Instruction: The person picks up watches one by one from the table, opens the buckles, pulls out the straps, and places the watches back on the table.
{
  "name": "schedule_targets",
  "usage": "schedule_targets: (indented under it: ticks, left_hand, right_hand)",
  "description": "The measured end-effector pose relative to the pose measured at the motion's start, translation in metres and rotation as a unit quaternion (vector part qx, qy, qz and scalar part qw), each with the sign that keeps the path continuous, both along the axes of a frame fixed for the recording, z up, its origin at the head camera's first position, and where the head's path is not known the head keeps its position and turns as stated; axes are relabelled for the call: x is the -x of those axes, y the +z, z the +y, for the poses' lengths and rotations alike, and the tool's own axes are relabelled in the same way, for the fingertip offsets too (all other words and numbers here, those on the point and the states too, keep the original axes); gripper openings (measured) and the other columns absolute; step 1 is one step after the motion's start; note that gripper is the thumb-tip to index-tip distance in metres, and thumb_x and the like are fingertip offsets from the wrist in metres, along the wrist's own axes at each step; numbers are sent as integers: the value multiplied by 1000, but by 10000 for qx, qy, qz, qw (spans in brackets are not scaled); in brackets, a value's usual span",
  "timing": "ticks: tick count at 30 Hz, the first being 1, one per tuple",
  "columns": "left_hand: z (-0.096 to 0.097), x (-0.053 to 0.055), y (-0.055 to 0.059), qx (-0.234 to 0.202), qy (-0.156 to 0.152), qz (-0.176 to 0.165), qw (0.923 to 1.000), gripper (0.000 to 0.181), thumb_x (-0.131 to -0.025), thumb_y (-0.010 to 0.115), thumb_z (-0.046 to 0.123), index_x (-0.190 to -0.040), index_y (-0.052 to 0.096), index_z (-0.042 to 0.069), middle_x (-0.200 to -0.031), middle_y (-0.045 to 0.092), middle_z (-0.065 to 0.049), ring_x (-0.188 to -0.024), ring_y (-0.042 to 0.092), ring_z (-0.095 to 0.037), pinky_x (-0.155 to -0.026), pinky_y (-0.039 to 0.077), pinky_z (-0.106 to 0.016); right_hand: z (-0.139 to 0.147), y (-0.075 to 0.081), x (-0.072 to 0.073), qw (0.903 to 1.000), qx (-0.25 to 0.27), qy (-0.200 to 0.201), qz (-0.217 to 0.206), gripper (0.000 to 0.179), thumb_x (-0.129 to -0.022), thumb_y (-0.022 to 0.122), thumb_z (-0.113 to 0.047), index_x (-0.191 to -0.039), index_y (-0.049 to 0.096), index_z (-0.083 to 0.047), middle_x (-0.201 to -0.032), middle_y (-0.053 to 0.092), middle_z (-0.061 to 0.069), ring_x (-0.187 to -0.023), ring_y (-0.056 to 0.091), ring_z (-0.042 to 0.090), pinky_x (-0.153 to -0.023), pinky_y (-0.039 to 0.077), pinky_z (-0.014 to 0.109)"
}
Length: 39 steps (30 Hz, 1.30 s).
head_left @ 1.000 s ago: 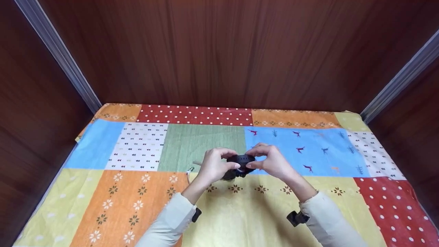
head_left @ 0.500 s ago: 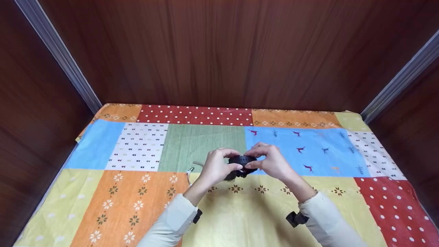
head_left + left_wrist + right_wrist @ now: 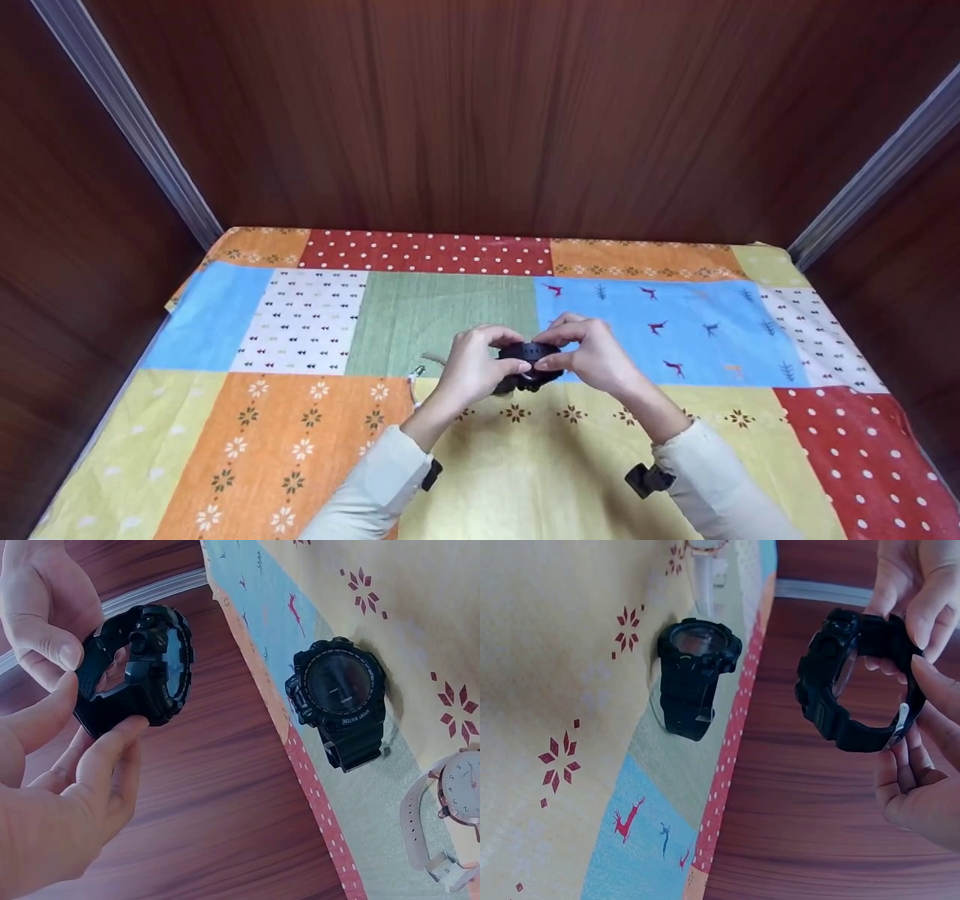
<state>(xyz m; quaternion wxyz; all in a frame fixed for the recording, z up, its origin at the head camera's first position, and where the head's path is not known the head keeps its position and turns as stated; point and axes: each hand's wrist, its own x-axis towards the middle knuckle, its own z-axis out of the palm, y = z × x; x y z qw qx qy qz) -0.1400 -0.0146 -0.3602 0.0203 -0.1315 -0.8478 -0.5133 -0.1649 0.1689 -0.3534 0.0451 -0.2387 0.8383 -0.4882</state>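
Observation:
A black sports wristwatch is held up off the cloth between my two hands, its strap forming a loop. My left hand pinches one side of the strap between thumb and fingers. On the other side my right hand pinches it the same way. A metal buckle shows on the loop near the right fingers in the right wrist view. Below lies a second black sports watch on the cloth, face up, touched by neither hand. In the head view, my hands largely cover it.
A watch with a pale strap and rose-toned case lies beside the second black watch, cut off by the left wrist view's edge. Patchwork cloth covers the table. Dark wood panels stand behind and at both sides.
Both hands and the held watch shift very slightly to the right at first, then stay nearly still. The strap tilts a little between the fingers. Both grips stay on it.

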Motion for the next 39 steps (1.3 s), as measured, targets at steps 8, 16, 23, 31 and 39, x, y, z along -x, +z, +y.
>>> schedule_targets:
  ticks: [8, 16, 23, 31, 39]
  left_hand:
    - [-1, 0, 1, -101, -13, -100, 9999, 23, -73, 76, 8, -95, 69, 4, -90, 68, -5, -89, 60, -21, -80, 45, -35]
    - [-2, 0, 0, -162, -45, -149, 9997, 23, -72, 76, 8, -93, 69, 2, -88, 68, -5, -88, 61, -22, -81, 45, -40]
    - [-2, 1, -1, -172, -43, -171, 9997, 23, -72, 77, 8, -93, 70, 3, -88, 68, -6, -88, 61, -22, -82, 45, -40]
    - [-4, 2, -1, -206, 21, -373, 9991, 23, -72, 77, 8, -94, 70, 5, -88, 68, -6, -90, 60, -21, -85, 42, -40]
    - [-4, 2, -3, -176, 51, -408, 9990, 24, -71, 77, 8, -93, 70, 4, -87, 68, -6, -90, 60, -22, -84, 43, -40]
  right_hand:
    - [-2, 9, -4, 9997, 72, -34, -215, 22, -70, 76, -1, -91, 71, 3, -85, 61, 11, -85, 53, 24, -66, 45, 25]
    - [2, 1, 0, 9998, 124, 18, -177, 22, -68, 78, -5, -88, 72, 0, -82, 60, 7, -81, 54, 21, -64, 46, 24]
    - [4, 0, 1, 9996, 152, 67, -228, 23, -68, 78, -6, -89, 72, 1, -82, 60, 8, -80, 53, 19, -63, 47, 23]
    - [8, 2, 2, 9992, 165, 37, -368, 24, -69, 78, -7, -91, 72, 0, -86, 61, 11, -80, 52, 21, -63, 45, 23]
    - [13, 1, 3, 9986, 203, 64, -486, 23, -70, 77, -6, -92, 71, 0, -88, 63, 11, -83, 55, 22, -68, 50, 26]
